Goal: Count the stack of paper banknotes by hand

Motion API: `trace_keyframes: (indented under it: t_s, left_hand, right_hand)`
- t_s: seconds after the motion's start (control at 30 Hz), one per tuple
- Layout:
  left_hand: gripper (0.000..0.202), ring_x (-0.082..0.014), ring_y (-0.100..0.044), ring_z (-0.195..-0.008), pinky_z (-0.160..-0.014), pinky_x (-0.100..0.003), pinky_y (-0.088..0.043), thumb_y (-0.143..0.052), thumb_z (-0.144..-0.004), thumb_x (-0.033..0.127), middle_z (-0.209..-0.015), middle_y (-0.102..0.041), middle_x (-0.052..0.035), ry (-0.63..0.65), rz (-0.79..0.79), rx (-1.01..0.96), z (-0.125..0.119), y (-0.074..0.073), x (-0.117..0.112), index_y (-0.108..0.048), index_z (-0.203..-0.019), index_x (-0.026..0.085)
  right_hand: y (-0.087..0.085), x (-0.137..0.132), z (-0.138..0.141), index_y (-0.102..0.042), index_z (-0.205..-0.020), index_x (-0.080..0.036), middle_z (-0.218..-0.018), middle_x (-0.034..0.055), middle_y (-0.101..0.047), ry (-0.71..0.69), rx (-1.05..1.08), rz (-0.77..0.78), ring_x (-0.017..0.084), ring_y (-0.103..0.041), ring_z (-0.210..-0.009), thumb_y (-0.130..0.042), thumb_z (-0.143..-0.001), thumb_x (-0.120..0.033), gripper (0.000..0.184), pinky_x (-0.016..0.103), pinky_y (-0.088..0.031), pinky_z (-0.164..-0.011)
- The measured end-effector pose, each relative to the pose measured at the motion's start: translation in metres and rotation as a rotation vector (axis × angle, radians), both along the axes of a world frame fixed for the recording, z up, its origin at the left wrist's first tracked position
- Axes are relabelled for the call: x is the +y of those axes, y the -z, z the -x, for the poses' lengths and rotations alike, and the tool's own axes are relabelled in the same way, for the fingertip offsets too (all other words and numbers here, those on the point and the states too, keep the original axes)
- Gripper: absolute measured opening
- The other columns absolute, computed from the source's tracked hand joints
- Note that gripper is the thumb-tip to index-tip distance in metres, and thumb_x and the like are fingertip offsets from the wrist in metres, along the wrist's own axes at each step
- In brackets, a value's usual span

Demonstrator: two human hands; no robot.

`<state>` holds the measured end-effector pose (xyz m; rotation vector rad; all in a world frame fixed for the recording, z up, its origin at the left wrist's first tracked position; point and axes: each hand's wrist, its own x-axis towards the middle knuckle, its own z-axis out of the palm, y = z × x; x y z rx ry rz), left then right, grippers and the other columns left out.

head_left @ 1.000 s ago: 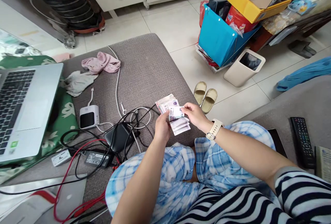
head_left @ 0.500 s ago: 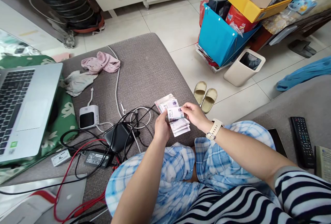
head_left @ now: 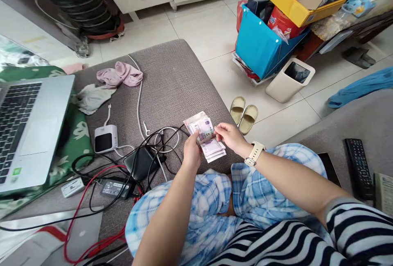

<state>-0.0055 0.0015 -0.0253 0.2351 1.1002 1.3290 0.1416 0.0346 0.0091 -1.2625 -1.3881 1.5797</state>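
A stack of banknotes [head_left: 213, 148] is held above the grey couch seat [head_left: 172, 81], in front of my knees. My left hand [head_left: 193, 150] is closed around the near-left side of the stack, its thumb lying on top. My right hand [head_left: 231, 136], with a cream watch on the wrist, pinches at the right edge of the notes. The upper note, purple and white with a figure 5, faces up. Behind it a pinkish note's corner sticks out, and several pale ends fan out below. My right fingertips partly cover the edge they touch.
Tangled black cables [head_left: 147, 147] and a white power bank [head_left: 106, 139] lie left of the notes. Further left is a silver laptop [head_left: 39, 130] on green cloth. Slippers [head_left: 244, 114], a bin [head_left: 290, 80] and a blue box [head_left: 260, 44] stand on the floor. A remote [head_left: 358, 167] lies at right.
The note under my right fingers has shifted: a smaller folded-over face showed before, and a larger face with the figure 5 shows now. Both hands have stayed nearly in place.
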Motion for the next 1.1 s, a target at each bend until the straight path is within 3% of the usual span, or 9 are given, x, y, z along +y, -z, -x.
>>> trace_keyframes:
  t_s: [0.4,0.77,0.97,1.1]
  left_hand:
    - [0.032,-0.0241,-0.068,-0.089,-0.087,-0.040,-0.051,-0.072,-0.069,0.020,-0.096,-0.073,-0.0099,-0.048,0.005,0.008,-0.004,-0.012,0.000,-0.067,-0.100,0.013]
    - [0.041,-0.0249,-0.069,-0.087,-0.085,-0.039,-0.051,-0.074,-0.060,0.011,-0.090,-0.074,-0.0084,-0.018,-0.005,0.043,-0.005,-0.014,-0.001,-0.067,-0.100,0.014]
    - [0.040,-0.0267,-0.068,-0.090,-0.085,-0.041,-0.051,-0.074,-0.057,0.010,-0.089,-0.074,-0.0085,0.002,0.002,0.055,-0.005,-0.016,-0.002,-0.068,-0.096,0.014]
    - [0.039,-0.0260,-0.068,-0.091,-0.086,-0.039,-0.051,-0.074,-0.059,0.010,-0.092,-0.074,-0.0094,-0.010,0.020,0.038,-0.006,-0.022,-0.002,-0.068,-0.097,0.013]
  right_hand:
    - [-0.012,-0.002,0.001,-0.052,-0.073,-0.019,-0.055,-0.0057,-0.051,0.028,-0.070,0.026,0.012,-0.047,-0.052,-0.065,-0.073,-0.031,0.017,0.025,-0.035,-0.054]
    - [-0.006,-0.001,-0.003,-0.049,-0.097,-0.021,-0.064,-0.0062,-0.054,0.074,-0.181,0.034,0.016,-0.053,-0.061,-0.071,-0.066,-0.030,0.039,0.028,-0.038,-0.061]
    - [-0.002,0.000,-0.002,-0.054,-0.078,-0.019,-0.071,-0.0018,-0.056,0.015,-0.176,-0.012,0.015,-0.052,-0.066,-0.066,-0.072,-0.032,0.018,0.027,-0.038,-0.061]
    - [-0.003,0.001,-0.002,-0.054,-0.073,-0.018,-0.068,-0.0014,-0.055,0.011,-0.205,-0.042,0.015,-0.050,-0.064,-0.061,-0.076,-0.033,0.017,0.027,-0.037,-0.060]
